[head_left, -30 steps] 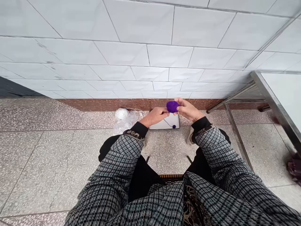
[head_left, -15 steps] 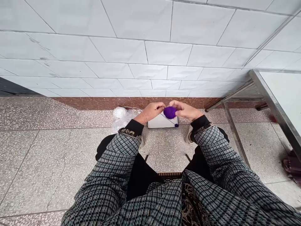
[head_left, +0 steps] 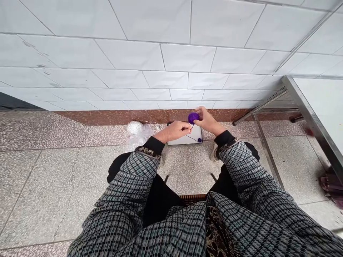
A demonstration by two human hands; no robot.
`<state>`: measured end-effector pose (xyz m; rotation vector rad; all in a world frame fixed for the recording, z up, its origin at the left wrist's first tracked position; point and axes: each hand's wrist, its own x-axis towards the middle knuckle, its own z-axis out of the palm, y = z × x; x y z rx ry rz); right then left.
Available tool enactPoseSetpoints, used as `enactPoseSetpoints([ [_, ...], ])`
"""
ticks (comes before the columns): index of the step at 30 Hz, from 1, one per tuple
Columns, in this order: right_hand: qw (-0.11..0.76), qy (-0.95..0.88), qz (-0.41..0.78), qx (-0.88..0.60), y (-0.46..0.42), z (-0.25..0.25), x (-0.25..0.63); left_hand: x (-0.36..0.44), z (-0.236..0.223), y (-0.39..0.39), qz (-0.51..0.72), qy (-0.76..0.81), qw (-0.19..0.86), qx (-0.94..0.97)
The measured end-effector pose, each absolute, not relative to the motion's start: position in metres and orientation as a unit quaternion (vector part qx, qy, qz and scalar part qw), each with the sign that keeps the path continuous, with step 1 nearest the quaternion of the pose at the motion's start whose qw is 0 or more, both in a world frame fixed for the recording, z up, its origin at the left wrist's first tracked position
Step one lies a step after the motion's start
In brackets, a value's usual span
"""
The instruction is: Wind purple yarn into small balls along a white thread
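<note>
A small purple yarn ball (head_left: 193, 117) is held in the fingers of my right hand (head_left: 207, 121), raised in front of me. My left hand (head_left: 175, 130) sits just left and below the ball with its fingers pinched on the thin purple strand (head_left: 193, 137). That strand runs down to a small purple bit (head_left: 199, 140) lying on a white box (head_left: 197, 134) on the floor beyond my knees. Both arms wear checked grey sleeves.
A white yarn ball in clear plastic wrap (head_left: 136, 130) lies on the floor left of the box, near the tiled wall. A metal-framed table (head_left: 308, 110) stands at the right. A dark purple object (head_left: 332, 185) lies under it at the far right.
My right hand has lifted the purple ball slightly up and turned it. My left hand has dropped lower and now pinches the strand below the ball.
</note>
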<state>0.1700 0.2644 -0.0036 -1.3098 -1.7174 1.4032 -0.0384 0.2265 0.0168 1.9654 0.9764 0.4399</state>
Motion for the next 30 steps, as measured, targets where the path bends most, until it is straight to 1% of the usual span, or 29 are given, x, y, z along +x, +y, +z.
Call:
enactPoseSetpoints([
  [3,0.227,-0.696,0.481,-0.482,0.262,-0.001,0.170,-0.043,0.017,0.229,0.210,0.415,0.413,0.783],
  [4,0.202,-0.713,0.485,-0.465,0.260,0.001,0.170,-0.045,0.017,0.230,0.222,0.426,0.404,0.778],
  [6,0.157,-0.726,0.527,-0.412,0.256,0.007,0.171,-0.048,0.014,0.234,0.246,0.453,0.385,0.766],
  [8,0.143,-0.700,0.611,-0.342,0.252,0.015,0.172,-0.051,0.011,0.238,0.264,0.481,0.368,0.751],
  [10,0.180,-0.644,0.686,-0.286,0.250,0.021,0.173,-0.051,0.008,0.241,0.273,0.501,0.364,0.736],
  [12,0.254,-0.588,0.717,-0.274,0.250,0.024,0.173,-0.047,0.005,0.240,0.269,0.508,0.379,0.725],
  [15,0.361,-0.525,0.701,-0.321,0.256,0.019,0.172,-0.037,0.004,0.234,0.220,0.472,0.424,0.741],
  [17,0.398,-0.505,0.669,-0.373,0.262,0.011,0.171,-0.031,0.007,0.228,0.173,0.420,0.454,0.767],
  [18,0.401,-0.509,0.645,-0.405,0.264,0.006,0.170,-0.029,0.008,0.226,0.156,0.396,0.464,0.777],
  [20,0.365,-0.550,0.586,-0.470,0.266,-0.001,0.171,-0.030,0.012,0.224,0.150,0.378,0.465,0.787],
  [22,0.276,-0.619,0.544,-0.495,0.264,-0.002,0.172,-0.035,0.015,0.226,0.178,0.395,0.444,0.784],
  [24,0.172,-0.683,0.549,-0.450,0.259,0.002,0.174,-0.042,0.017,0.230,0.209,0.420,0.421,0.776],
  [25,0.134,-0.697,0.574,-0.408,0.257,0.005,0.175,-0.045,0.017,0.233,0.219,0.431,0.414,0.772],
  [26,0.116,-0.695,0.611,-0.361,0.255,0.008,0.176,-0.048,0.017,0.235,0.226,0.441,0.409,0.766],
  [27,0.125,-0.675,0.653,-0.319,0.253,0.012,0.178,-0.050,0.017,0.237,0.230,0.453,0.405,0.760],
  [28,0.156,-0.644,0.694,-0.283,0.253,0.015,0.180,-0.051,0.016,0.238,0.232,0.466,0.403,0.752],
  [30,0.265,-0.566,0.742,-0.243,0.255,0.018,0.182,-0.048,0.015,0.237,0.231,0.481,0.407,0.741],
])
